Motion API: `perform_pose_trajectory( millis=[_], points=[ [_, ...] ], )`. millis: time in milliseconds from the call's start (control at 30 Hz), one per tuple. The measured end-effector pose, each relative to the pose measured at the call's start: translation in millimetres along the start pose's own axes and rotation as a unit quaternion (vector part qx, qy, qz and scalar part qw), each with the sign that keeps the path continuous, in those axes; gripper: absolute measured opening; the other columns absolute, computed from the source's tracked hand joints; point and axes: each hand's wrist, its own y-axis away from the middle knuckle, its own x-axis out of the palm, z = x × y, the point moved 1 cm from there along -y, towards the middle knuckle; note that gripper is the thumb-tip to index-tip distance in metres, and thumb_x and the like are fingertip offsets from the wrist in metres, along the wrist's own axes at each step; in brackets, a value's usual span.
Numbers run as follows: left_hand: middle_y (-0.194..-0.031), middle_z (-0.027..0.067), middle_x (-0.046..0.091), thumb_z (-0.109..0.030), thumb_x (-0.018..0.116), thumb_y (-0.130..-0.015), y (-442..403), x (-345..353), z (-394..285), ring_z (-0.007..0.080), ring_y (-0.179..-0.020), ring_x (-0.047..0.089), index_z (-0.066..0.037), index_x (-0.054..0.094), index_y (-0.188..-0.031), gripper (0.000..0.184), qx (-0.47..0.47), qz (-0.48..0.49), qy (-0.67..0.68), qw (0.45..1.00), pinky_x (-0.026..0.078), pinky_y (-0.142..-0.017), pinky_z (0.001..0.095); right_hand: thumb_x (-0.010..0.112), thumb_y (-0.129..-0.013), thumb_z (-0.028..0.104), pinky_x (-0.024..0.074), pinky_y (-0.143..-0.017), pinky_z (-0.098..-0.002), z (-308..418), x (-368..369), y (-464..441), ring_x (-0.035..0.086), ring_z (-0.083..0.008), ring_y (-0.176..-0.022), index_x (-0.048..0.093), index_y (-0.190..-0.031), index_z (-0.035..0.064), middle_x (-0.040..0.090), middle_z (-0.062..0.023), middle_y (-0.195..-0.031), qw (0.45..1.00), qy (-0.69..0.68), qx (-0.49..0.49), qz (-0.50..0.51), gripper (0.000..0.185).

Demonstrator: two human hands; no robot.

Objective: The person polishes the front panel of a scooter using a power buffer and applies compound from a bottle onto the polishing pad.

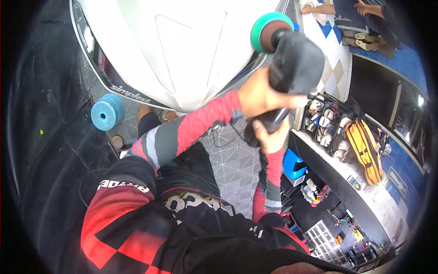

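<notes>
A black power polisher with a green foam pad is raised in front of me, its pad toward the upper left. My left hand wraps around the polisher's body near its head, the arm stretched across from the left. Lower down, my right hand is closed around the handle end. Both hands grip this one tool. The pad appears above the edge of a white car's front panel; whether it touches the panel cannot be told.
A blue round container stands on the grated floor left of the car. At right, a counter carries rolled cloths and an orange bag. Another person's hand shows at top right. Tools hang lower right.
</notes>
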Motion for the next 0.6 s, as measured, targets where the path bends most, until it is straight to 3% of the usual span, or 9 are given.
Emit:
perform_pose_trajectory(
  millis=[67,167,267,333,400,467,500,600],
  points=[
    [-0.099,0.0085,0.074,-0.026,0.084,-0.077,-24,1,-15,0.0179,-0.094,0.069,-0.002,0.071,-0.105,0.040,0.002,-0.006,0.011,1.000,0.053,-0.089,0.0327,0.083,-0.071,0.016,0.0521,-0.084,-0.0341,20,-10,-22,0.064,-0.0197,-0.091,0.051,-0.126,0.0011,0.065,-0.0098,-0.104,0.999,-0.013,0.052,0.007,0.066],
    [-0.099,0.0091,0.073,-0.025,0.082,-0.080,-33,5,-23,0.0197,-0.097,0.068,-0.001,0.070,-0.106,0.037,-0.032,0.006,0.138,0.990,0.052,-0.089,0.0335,0.082,-0.071,0.015,0.0524,-0.081,-0.0326,38,-13,-38,0.064,-0.0182,-0.089,0.052,-0.126,0.0007,0.066,-0.0092,-0.104,0.998,-0.021,0.049,0.013,0.064],
    [-0.105,0.0101,0.071,-0.025,0.083,-0.078,-17,2,-15,0.0211,-0.102,0.067,-0.002,0.070,-0.109,0.041,-0.006,0.006,0.079,0.997,0.051,-0.093,0.0355,0.083,-0.069,0.015,0.0527,-0.082,-0.0341,36,-9,-20,0.064,-0.0188,-0.089,0.050,-0.128,0.0003,0.066,-0.0093,-0.104,0.997,0.067,0.016,0.016,0.070],
    [-0.109,0.0108,0.070,-0.026,0.085,-0.075,12,-2,1,0.0210,-0.104,0.066,-0.001,0.068,-0.112,0.048,-0.015,-0.014,0.034,0.999,0.049,-0.096,0.0364,0.085,-0.067,0.017,0.0529,-0.088,-0.0357,15,-3,5,0.066,-0.0205,-0.096,0.043,-0.140,-0.0021,0.067,-0.0128,-0.108,0.997,0.063,0.015,0.036,0.086],
    [-0.102,0.0080,0.070,-0.022,0.079,-0.076,44,-2,0,0.0189,-0.098,0.065,-0.001,0.066,-0.113,0.044,-0.056,0.000,0.034,0.998,0.050,-0.091,0.0355,0.085,-0.065,0.021,0.0525,-0.092,-0.0369,-6,7,42,0.068,-0.0235,-0.101,0.029,-0.150,-0.0049,0.068,-0.0180,-0.112,0.997,0.070,0.019,0.017,0.105],
    [-0.102,0.0084,0.069,-0.023,0.078,-0.076,63,-2,0,0.0187,-0.097,0.065,-0.001,0.065,-0.110,0.043,-0.065,-0.002,0.035,0.997,0.051,-0.090,0.0350,0.086,-0.064,0.024,0.0524,-0.094,-0.0378,-3,12,63,0.069,-0.0270,-0.104,0.017,-0.154,-0.0068,0.068,-0.0217,-0.114,0.992,0.084,0.082,0.040,0.117],
    [-0.102,0.0084,0.069,-0.023,0.078,-0.076,62,-4,0,0.0187,-0.097,0.065,-0.001,0.065,-0.110,0.043,-0.060,0.006,0.030,0.998,0.051,-0.090,0.0350,0.085,-0.065,0.026,0.0547,-0.090,-0.0383,-5,12,66,0.071,-0.0308,-0.100,0.017,-0.155,-0.0052,0.068,-0.0239,-0.111,0.991,0.113,0.046,0.051,0.117],
    [-0.097,0.0093,0.067,-0.029,0.073,-0.080,47,-7,-14,0.0202,-0.094,0.066,0.000,0.062,-0.109,0.043,-0.109,0.038,0.113,0.987,0.053,-0.086,0.0358,0.084,-0.067,0.025,0.0571,-0.084,-0.0391,45,16,42,0.073,-0.0342,-0.096,0.018,-0.155,-0.0023,0.070,-0.0246,-0.106,0.988,0.142,0.059,0.033,0.114]
  ],
)
